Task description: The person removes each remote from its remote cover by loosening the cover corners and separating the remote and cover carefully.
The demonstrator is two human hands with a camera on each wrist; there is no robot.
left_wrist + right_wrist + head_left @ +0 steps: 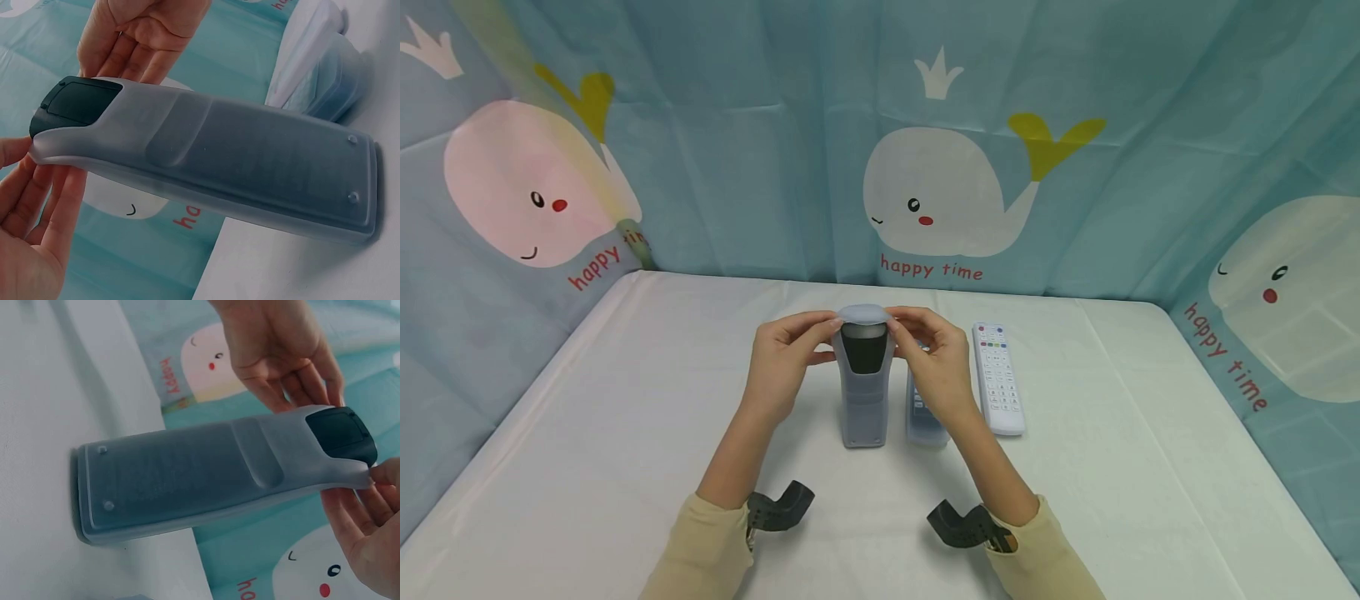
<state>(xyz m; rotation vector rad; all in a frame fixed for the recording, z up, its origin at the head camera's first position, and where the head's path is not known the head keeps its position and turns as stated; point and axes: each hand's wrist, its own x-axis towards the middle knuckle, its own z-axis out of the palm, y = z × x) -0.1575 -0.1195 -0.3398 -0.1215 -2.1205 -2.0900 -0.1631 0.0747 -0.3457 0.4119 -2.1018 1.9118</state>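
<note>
A dark remote control (864, 350) stands on end on the white table inside a translucent grey-blue silicone cover (865, 408), its back toward me. The remote's black end shows through an opening at the top, with a flap of the cover above it. My left hand (781, 358) pinches the cover's upper left edge between thumb and fingers. On the opposite edge, my right hand (938, 358) pinches the cover likewise. In the left wrist view, the cover's lower end touches the table and the remote's bare dark end (78, 103) lies between both hands.
Right of the cover, partly behind my right hand, lies another remote in a blue translucent cover (927, 425). A white remote (998, 379) with small buttons lies farther right. A blue whale-print curtain (760, 183) hangs behind the white table (625, 433).
</note>
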